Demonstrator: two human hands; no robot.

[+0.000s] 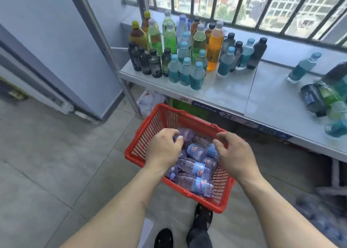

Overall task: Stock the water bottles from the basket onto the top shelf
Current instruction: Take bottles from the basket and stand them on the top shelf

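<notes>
Both hands are down over the red basket (146, 135). His left hand (163, 148) curls its fingers round the top of a water bottle (185, 135) at the far end of the pile; his right hand (234, 154) hovers just above the heap with fingers loosely bent and spread, holding nothing. Several clear bottles with blue labels (195, 168) lie jumbled on their sides inside the basket, which sits on the floor just in front of the top shelf (234, 90).

Pulling one bottle from a loose heap could drag its neighbours, and a smooth, rounded bottle may slip from a grip taken only at its cap end.

Beyond the basket, the shelf's left end is packed with upright drinks (187, 50): dark, green, orange and blue-capped. Off to the basket's right more bottles lie tipped over (323, 97), so open space is only in between, and a careless placement might knock the standing rows.
</notes>
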